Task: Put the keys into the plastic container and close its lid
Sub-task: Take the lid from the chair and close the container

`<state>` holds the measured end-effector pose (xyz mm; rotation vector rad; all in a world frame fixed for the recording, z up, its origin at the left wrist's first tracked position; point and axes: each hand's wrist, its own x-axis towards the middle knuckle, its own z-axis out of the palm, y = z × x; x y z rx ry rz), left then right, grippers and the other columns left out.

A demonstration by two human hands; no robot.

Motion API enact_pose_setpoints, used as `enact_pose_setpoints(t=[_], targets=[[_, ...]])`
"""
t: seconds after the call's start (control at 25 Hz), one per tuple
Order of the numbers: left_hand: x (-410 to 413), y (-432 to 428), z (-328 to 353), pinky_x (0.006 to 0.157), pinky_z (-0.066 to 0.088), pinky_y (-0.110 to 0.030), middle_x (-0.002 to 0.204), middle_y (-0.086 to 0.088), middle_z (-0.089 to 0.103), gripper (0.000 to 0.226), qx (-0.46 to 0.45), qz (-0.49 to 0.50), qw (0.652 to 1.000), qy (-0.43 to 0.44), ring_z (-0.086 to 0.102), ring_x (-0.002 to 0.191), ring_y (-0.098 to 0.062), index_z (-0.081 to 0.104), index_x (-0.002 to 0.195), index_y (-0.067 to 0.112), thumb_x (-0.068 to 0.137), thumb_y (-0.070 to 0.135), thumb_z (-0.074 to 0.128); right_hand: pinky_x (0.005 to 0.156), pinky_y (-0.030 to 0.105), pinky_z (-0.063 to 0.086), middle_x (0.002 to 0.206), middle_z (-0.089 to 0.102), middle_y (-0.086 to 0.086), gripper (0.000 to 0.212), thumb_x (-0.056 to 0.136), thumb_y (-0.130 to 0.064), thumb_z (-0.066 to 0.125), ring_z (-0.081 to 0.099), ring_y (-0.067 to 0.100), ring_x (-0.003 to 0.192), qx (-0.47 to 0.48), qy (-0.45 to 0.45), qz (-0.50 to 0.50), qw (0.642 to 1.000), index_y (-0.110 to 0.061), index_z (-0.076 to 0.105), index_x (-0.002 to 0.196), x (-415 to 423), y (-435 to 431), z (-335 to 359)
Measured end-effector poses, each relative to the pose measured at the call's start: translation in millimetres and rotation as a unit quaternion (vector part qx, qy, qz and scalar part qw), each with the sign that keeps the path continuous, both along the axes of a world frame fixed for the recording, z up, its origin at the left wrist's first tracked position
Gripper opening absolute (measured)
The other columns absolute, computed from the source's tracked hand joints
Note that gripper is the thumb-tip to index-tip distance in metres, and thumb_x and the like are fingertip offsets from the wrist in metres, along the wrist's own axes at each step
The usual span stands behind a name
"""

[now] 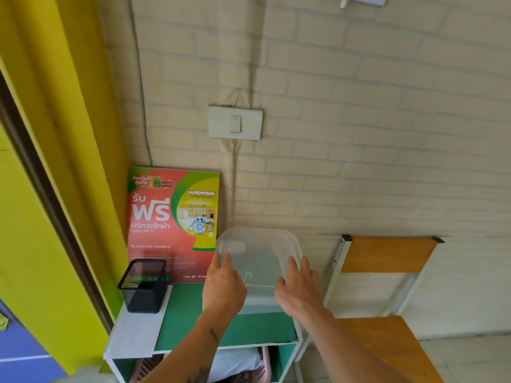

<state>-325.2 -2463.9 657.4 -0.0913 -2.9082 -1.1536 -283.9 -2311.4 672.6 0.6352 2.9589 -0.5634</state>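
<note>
Head view, one frame. I see the plastic container (258, 261), translucent, sitting on the green top of a small shelf unit (193, 322) against the brick-pattern wall (359, 134). Its lid (257, 241) appears to be raised at the back, leaning toward the wall, though the clear plastic blurs the edges and I cannot fix the angle.

Left hand (222, 286): palm down at the container's left side, fingers loosely spread, tips at or near the rim. It grips nothing that I can see.

Right hand (297, 288): palm down at the container's right side, fingers likewise spread and relaxed, empty as far as I can see. Contact with the rim is uncertain for both hands.

Keys: a thin wire loop (248, 277) shows through the container between the two hands; it may be a key ring, but I cannot tell.

Surroundings: a black mesh pen holder (143, 286) stands at the shelf's left rear corner, in front of a red and green laundry poster (171, 217) propped against the wall. A light switch (235, 123) is mounted above. A wooden chair (387, 255) stands just right of the shelf. White paper (135, 333) covers the shelf's left front.
</note>
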Motion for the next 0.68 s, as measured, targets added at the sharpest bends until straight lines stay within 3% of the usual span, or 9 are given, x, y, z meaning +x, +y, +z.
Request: enact_pose_setpoints(t=[0.44, 0.68], targets=[[-10, 1, 1, 0.113, 0.032, -0.043, 0.156, -0.015, 0.026, 0.055, -0.022, 0.008, 1.0, -0.021, 0.026, 0.14, -0.033, 0.035, 0.145, 0.013, 0.091, 0.012, 0.043, 0.111, 0.048, 0.034, 0.161, 0.011, 0.013, 0.06, 0.096, -0.035, 0.034, 0.027, 0.037, 0.137, 0.012, -0.015, 0.027, 0.999, -0.019, 0.018, 0.152, -26, 10, -7], [-10, -5, 0, 0.108, 0.038, -0.044, 0.149, -0.012, 0.034, 0.054, -0.041, 0.004, 0.999, -0.02, 0.035, 0.132, -0.032, 0.04, 0.142, 0.016, 0.088, 0.013, 0.046, 0.11, 0.047, 0.035, 0.161, 0.007, 0.014, 0.065, 0.096, -0.042, 0.031, 0.028, 0.037, 0.137, 0.037, -0.018, 0.032, 0.999, -0.02, 0.012, 0.154, -23, 8, -20]])
